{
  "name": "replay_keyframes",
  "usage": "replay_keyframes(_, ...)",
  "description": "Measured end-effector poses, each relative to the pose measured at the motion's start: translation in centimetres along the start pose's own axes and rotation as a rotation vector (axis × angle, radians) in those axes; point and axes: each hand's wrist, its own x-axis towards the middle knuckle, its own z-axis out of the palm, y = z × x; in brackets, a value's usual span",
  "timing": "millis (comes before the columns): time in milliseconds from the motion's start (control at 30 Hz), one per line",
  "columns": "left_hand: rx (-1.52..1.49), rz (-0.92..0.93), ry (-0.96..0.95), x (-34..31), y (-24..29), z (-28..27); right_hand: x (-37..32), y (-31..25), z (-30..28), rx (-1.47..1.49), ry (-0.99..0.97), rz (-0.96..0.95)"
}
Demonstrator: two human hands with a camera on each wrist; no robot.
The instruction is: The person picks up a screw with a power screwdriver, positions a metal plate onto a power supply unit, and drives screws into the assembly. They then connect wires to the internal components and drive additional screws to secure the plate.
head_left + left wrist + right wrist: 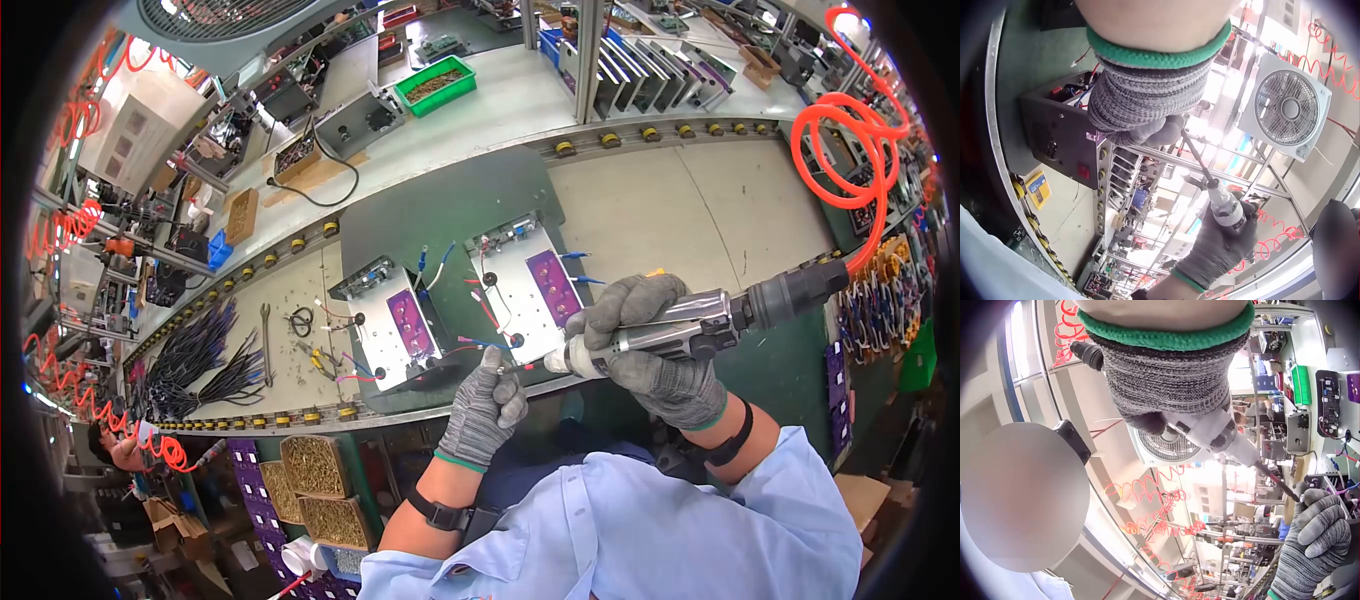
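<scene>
My right hand (650,350) grips a grey pneumatic screwdriver (690,325), its bit pointing left toward my left hand (485,410). The left thumb and fingers pinch something small at the bit's tip; what it is stays too small to tell. In the right wrist view the bit (1277,481) reaches the fingertips of the left hand (1316,544). Just beyond the hands lies a metal plate unit (525,285) with a purple board and loose wires; a similar unit (395,325) lies to its left. Both hands wear grey knit gloves.
Black cable bundles (200,360), a wrench (266,345) and yellow-handled pliers (322,362) lie on the left of the line. Trays of screws (313,467) stand at the near edge. A green bin (435,85) sits on the far bench. A coiled orange hose (850,160) hangs at right.
</scene>
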Motion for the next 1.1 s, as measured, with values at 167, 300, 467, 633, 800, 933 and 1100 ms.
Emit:
replay_keyframes(167,0.123,0.061,0.120,0.2,-1.2,1.2,0.3,-0.8,-0.6,-0.106,-0.106,-0.030)
replay_keyframes(300,0.222,0.054,0.216,0.2,-1.6,2.2,0.4,-1.8,0.9,-0.093,0.000,0.096)
replay_keyframes(467,0.134,0.006,0.173,1.1,-1.9,0.6,1.3,0.8,-1.2,-0.174,0.007,0.032)
replay_keyframes(633,0.918,0.095,0.378,2.0,-2.7,-3.7,4.9,4.0,-2.7,-0.436,0.129,0.138)
replay_keyframes(800,1.146,0.370,0.344,4.0,-4.1,-5.1,7.0,8.0,-4.3,-0.436,0.105,0.190)
replay_keyframes(933,1.120,0.308,0.339,3.7,-3.2,-4.3,8.3,9.2,-4.4,-0.467,0.085,0.196)
replay_keyframes(1100,1.166,0.266,0.349,3.7,-2.6,-3.9,9.5,10.5,-3.5,-0.426,0.065,0.185)
